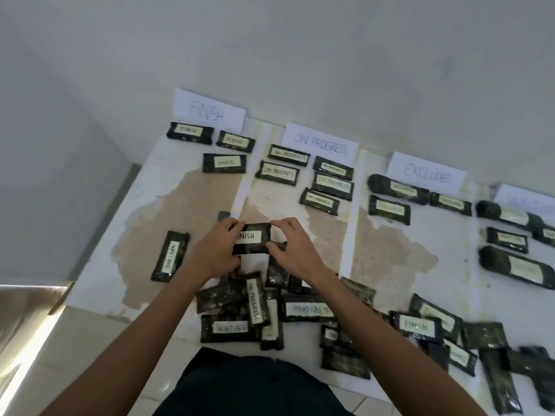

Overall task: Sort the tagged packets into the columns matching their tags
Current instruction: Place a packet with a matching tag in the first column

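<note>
Left hand [217, 250] grips the left end of the held packet [252, 238], fingers curled over the edge and covering the first letter of its tag. Right hand [292, 250] pinches the right end, index on the top corner, thumb on the lower edge. On my feed the tag reads "INISH". I see the packet held level above the sheet, at the near end of the strip between the first two columns, just over the unsorted pile [309, 309].

The pile lies under both wrists, dark packets overlapping. I read a WAITING packet [229, 328], an ON PROGRESS packet [256, 303] lying across it, and further right a FINISH packet [417, 325]. More packets spread right to the frame edge, tags blurred. One stray WAITING packet [170, 256] lies alone left of the hands, lengthwise.

Far end, against the wall, the signs: FINISH sign [208, 111], ON PROGRESS sign [320, 142], EXCLUDED sign [426, 172], and a fourth sign [525, 196] cut off, which I can't read. Three packets lie under FINISH, five under ON PROGRESS, three under EXCLUDED, and at least four under the fourth. The stained sheet [150, 235] is white with brown patches. Dark trousers [240, 385] show at the bottom.
</note>
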{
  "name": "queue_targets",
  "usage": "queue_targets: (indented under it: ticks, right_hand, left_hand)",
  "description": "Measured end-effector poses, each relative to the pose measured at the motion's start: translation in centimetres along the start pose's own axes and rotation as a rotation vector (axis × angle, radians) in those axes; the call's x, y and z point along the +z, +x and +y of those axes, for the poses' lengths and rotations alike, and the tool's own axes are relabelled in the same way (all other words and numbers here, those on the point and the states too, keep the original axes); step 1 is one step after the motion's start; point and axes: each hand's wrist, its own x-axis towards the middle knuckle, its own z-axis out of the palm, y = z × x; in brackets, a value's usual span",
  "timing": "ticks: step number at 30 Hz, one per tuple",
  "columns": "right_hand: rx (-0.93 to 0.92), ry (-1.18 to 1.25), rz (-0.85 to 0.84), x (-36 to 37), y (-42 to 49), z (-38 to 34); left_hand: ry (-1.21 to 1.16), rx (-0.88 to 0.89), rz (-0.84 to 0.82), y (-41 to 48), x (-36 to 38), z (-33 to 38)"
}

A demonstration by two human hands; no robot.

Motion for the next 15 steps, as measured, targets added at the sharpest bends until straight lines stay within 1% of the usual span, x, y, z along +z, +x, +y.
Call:
queue_targets:
  ticks: [4, 8, 15]
  right_hand:
    - [-0.052, -0.055, -0.034, 3.0, 3.8, -2.4]
    - [-0.107, -0.152, -0.04, 6.1, 8.0, -3.5]
    - [-0.2, -0.237, 0.059, 9.8, 14.5, -3.2]
  left_hand:
    - [-0.041, -0.057, 0.054, 0.0, -2.2, -5.8]
    - [-0.048, -0.111, 0.066, 1.5, -4.3, -11.3]
    - [-0.034, -0.134, 0.113, 7.0, -6.8, -20.2]
